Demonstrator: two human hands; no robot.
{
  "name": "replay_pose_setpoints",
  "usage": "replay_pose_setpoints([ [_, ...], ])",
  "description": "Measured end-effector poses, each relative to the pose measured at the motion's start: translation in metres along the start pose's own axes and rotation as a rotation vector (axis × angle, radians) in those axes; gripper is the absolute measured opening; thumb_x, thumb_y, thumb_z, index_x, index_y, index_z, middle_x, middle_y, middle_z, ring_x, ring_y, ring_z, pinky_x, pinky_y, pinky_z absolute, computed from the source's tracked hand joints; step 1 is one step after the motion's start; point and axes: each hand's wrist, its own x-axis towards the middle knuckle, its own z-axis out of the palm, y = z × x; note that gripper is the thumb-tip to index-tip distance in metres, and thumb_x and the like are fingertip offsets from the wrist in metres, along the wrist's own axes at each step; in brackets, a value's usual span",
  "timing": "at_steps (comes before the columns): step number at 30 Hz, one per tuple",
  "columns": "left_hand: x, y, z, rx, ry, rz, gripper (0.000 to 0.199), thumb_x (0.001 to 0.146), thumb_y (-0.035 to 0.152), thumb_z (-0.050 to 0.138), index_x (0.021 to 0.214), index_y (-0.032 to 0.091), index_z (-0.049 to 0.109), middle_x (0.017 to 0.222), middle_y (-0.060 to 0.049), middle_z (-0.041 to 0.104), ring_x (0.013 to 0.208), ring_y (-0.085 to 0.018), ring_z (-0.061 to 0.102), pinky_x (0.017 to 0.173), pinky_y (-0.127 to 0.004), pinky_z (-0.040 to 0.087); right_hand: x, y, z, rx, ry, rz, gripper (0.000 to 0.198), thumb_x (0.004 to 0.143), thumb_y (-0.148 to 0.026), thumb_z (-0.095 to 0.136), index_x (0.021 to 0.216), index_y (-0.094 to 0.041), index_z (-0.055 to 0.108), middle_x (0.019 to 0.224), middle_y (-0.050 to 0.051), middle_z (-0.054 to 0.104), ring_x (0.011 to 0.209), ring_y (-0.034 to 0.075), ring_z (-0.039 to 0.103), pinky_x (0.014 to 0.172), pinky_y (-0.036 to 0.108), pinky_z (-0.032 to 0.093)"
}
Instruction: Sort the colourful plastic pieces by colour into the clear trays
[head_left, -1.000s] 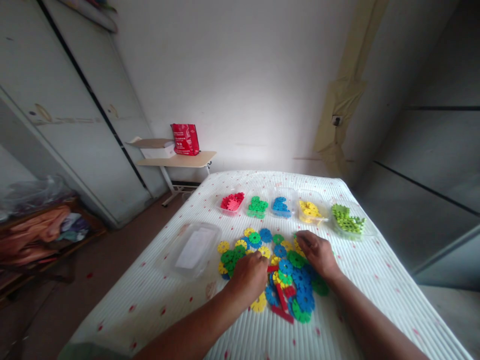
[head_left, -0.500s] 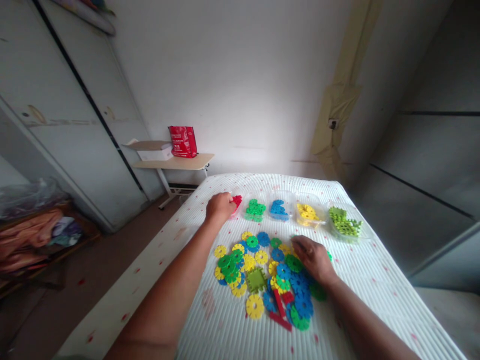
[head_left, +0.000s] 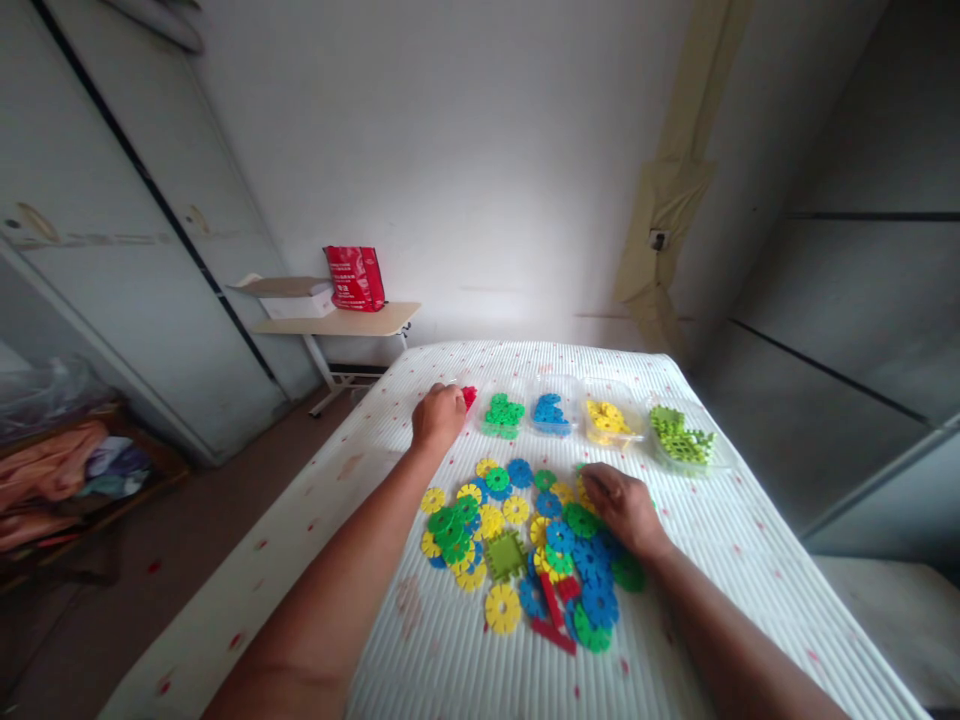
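My left hand (head_left: pixel 439 413) is at the leftmost clear tub, its fingers curled over the red pieces (head_left: pixel 469 397); the hand covers most of that tub, and what the fingertips hold is hidden. At the right side of a loose pile rests my right hand (head_left: pixel 619 503), fingers bent together over the discs, their tips hidden. The pile mixes notched snowflake discs: yellow (head_left: pixel 502 609), green (head_left: pixel 454 530) and blue (head_left: pixel 599 604). Among them lie an olive-green square piece (head_left: pixel 506 555) and red bars (head_left: pixel 553 636).
Clear tubs in a row hold green pieces (head_left: pixel 502 414), blue pieces (head_left: pixel 551 413), yellow pieces (head_left: pixel 608 420) and lime-green pieces (head_left: pixel 682 437). A ribbed white cloth (head_left: pixel 420 660) covers the table. Behind stands a side table (head_left: pixel 375 320) with a red bag (head_left: pixel 355 278) and a box (head_left: pixel 298 303).
The whole view has shifted slightly, so things appear a little further left and higher. Both hands stay at nearly the same places, the left at the red tub, the right on the pile.
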Motion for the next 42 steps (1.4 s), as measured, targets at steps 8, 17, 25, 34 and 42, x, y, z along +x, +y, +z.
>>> replay_pose_setpoints([
  [8,-0.109,0.024,0.031,-0.285,-0.371,0.543,0.018,0.074,0.012,0.057,0.086,0.021,0.068,0.091,0.000,0.065,0.086,-0.013,0.060,0.081,-0.023,0.047,0.000,0.004,0.001,-0.031,0.029,-0.017,0.026,0.086,-0.031,0.041,0.090,-0.019,0.065,0.084,0.006,0.070,0.075,0.018,0.065,0.068,0.026,0.048],
  [17,-0.158,0.044,0.033,-0.079,-0.592,0.767,0.053,0.071,0.022,0.061,0.122,0.028,0.048,0.127,-0.004,0.051,0.107,-0.022,0.053,0.091,-0.033,0.044,0.000,0.003,0.003,-0.048,0.030,-0.004,0.025,0.086,-0.029,0.042,0.089,-0.020,0.066,0.082,0.005,0.071,0.073,0.018,0.066,0.067,0.026,0.049],
  [25,-0.163,0.057,0.037,0.060,-0.597,0.761,0.043,0.073,0.017,0.054,0.115,0.023,0.046,0.112,-0.005,0.054,0.095,-0.021,0.055,0.078,-0.030,0.047,-0.001,0.003,0.004,-0.069,-0.003,-0.002,0.026,0.086,-0.029,0.041,0.090,-0.019,0.065,0.083,0.006,0.071,0.074,0.019,0.066,0.066,0.026,0.048],
  [34,-0.166,0.060,0.043,0.130,-0.549,0.750,0.023,0.075,0.021,0.050,0.098,0.022,0.049,0.099,-0.005,0.051,0.085,-0.020,0.053,0.068,-0.030,0.048,-0.001,0.002,0.006,-0.085,-0.034,0.000,0.027,0.085,-0.030,0.041,0.091,-0.021,0.066,0.084,0.005,0.071,0.074,0.018,0.066,0.067,0.025,0.049],
  [42,-0.172,0.058,0.047,0.097,-0.514,0.729,0.026,0.075,0.016,0.049,0.100,0.022,0.049,0.099,-0.005,0.051,0.091,-0.020,0.051,0.076,-0.031,0.048,-0.002,0.005,0.008,-0.094,-0.029,-0.018,0.028,0.086,-0.031,0.040,0.092,-0.021,0.066,0.085,0.005,0.071,0.074,0.018,0.067,0.067,0.025,0.049],
])
